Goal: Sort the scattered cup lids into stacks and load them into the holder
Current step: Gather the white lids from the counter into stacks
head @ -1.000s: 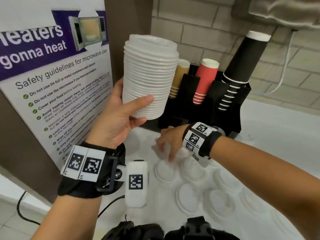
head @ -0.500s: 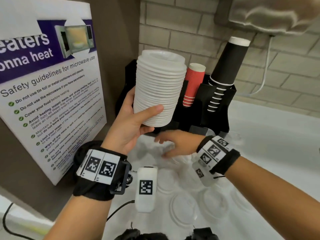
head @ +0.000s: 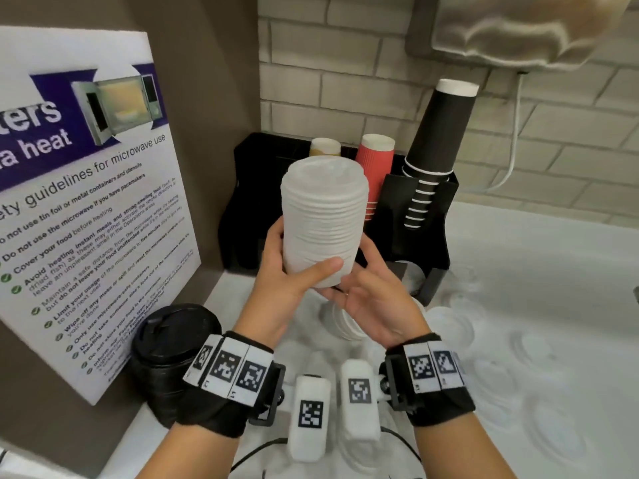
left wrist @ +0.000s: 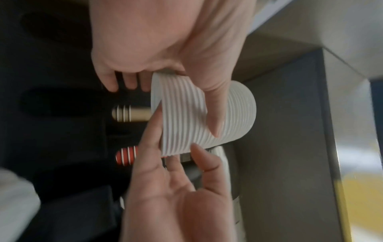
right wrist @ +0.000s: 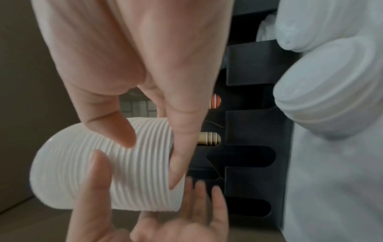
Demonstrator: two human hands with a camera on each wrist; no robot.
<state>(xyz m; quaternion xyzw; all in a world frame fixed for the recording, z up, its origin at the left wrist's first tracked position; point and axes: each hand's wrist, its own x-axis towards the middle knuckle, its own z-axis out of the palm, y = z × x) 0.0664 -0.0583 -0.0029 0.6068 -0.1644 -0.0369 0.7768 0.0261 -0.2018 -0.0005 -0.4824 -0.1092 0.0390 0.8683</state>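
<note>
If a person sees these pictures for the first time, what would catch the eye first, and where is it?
A tall stack of white lids in the middle, gripped by the left hand while the right hand touches its base. Behind it, a black holder holds cups, with a tall black cup stack leaning right. A microwave poster fills the left.

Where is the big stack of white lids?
In the head view the stack of white lids is mid-frame, held up by both hands, just in front of the black cup holder.
</note>
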